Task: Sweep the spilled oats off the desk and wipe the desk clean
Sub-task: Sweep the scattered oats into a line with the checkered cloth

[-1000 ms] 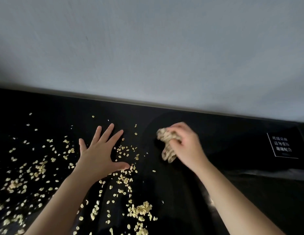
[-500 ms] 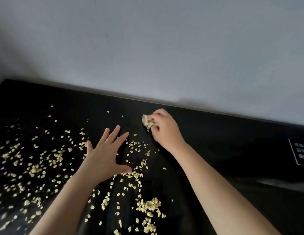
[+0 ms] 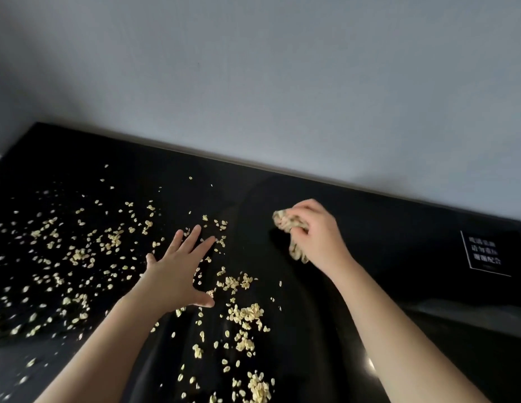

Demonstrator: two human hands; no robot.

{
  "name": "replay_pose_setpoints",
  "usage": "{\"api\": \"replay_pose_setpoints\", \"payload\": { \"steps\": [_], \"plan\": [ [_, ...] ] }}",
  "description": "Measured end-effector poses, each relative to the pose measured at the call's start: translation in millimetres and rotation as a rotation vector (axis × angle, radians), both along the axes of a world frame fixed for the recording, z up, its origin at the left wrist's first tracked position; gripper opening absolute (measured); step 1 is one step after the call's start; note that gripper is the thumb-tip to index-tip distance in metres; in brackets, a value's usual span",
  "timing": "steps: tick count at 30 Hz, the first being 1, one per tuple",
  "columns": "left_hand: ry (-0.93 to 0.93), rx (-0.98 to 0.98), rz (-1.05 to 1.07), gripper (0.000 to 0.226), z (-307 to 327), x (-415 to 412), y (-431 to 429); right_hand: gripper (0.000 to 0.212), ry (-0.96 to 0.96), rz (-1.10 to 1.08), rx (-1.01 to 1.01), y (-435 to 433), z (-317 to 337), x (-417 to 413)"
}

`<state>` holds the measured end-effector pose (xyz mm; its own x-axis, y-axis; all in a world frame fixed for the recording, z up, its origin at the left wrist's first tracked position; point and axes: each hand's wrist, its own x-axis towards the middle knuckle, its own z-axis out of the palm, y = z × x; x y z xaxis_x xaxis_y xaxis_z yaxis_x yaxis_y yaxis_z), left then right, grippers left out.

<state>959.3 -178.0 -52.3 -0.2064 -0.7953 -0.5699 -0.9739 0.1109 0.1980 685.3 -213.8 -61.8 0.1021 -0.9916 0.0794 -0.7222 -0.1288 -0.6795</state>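
Pale oat flakes (image 3: 244,315) being swept off glossy black desk (image 3: 399,228)
The left hand (image 3: 178,274) is splayed; crumpled beige cloth (image 3: 288,225) is clenched in right hand (image 3: 320,237) at three o'clock; overlapping strokes advised.

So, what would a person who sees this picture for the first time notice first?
Pale oats lie scattered over the left and middle of the black desk. The left hand is open among them, fingers spread. To its right, the right hand grips a crumpled cloth.
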Motion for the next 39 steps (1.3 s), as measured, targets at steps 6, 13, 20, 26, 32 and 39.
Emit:
{"api": "replay_pose_setpoints", "payload": {
  "steps": [6, 13, 20, 26, 32, 39],
  "plan": [
    [-0.04, 0.005, -0.054, 0.122, 0.6, -0.4, 10.3, 0.034, 0.142, 0.038, 0.003, 25.9, -24.6, 16.1],
    [-0.02, 0.028, -0.067, 0.123, 4.6, -6.2, 1.1, 0.033, -0.135, 0.045, 0.098, 75.9, -7.0, -0.5],
    [-0.041, -0.002, -0.103, 0.125, 2.3, -4.3, 1.5, 0.032, 0.1, -0.808, 0.02, 48.2, -26.4, -73.1],
    [-0.042, -0.015, -0.109, 0.122, 1.3, -3.7, 2.8, 0.034, 0.157, -0.185, -0.032, 36.2, -28.4, 28.5],
    [0.101, 0.029, -0.093, 0.105, 13.2, 9.0, 17.7, 0.034, -0.06, 0.093, 0.156, 106.2, -23.5, 74.3],
    [0.397, -0.149, 0.087, 0.037, 40.6, 9.4, 34.8, 0.032, -0.77, -0.628, 0.323, 110.0, 30.2, 75.4]
  ]
}}
